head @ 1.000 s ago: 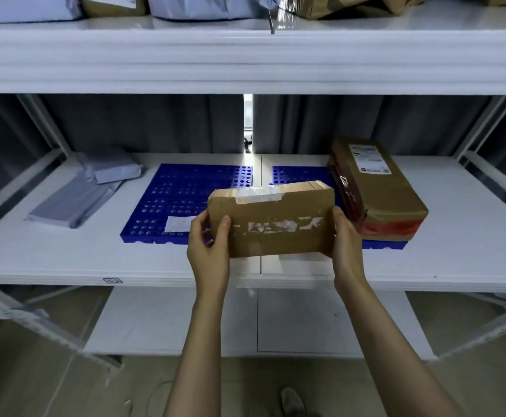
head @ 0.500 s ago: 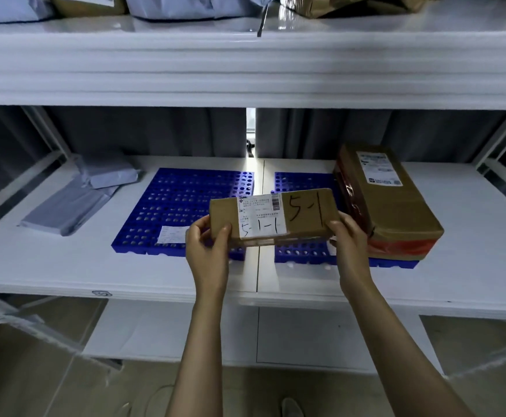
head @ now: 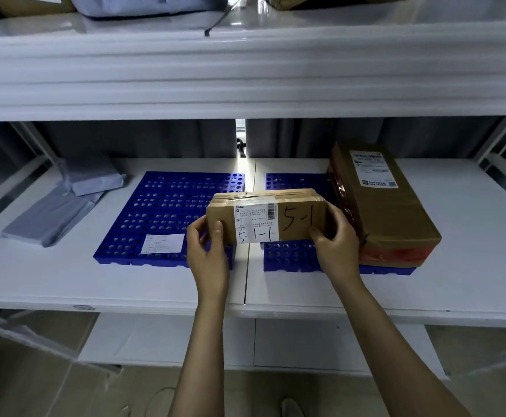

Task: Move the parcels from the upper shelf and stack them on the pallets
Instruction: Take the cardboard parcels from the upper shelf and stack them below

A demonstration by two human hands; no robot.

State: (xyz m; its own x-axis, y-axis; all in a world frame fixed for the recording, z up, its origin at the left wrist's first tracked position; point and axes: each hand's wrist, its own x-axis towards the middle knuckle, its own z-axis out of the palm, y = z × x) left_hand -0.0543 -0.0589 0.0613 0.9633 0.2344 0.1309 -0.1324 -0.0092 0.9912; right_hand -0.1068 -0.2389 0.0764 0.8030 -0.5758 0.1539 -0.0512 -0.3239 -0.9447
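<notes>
The small brown cardboard parcel marked "5-1" (head: 265, 216) is held at the frame's centre, long axis running left to right, over the gap between two blue perforated plastic pallets (head: 167, 206) on the white middle shelf (head: 65, 278). The left hand (head: 206, 251) and right hand (head: 336, 245) reach forward evenly, fingers (head: 318, 236) clamped on its short ends. Bare pallet lies below; a large brown taped parcel (head: 384, 212) sits just right.

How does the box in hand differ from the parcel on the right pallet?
The held box is smaller and gripped by the left hand and right hand; the big parcel lies on the right pallet. The held box bears handwritten 5-1; the big parcel shows red tape. Both are brown with white labels.
</notes>
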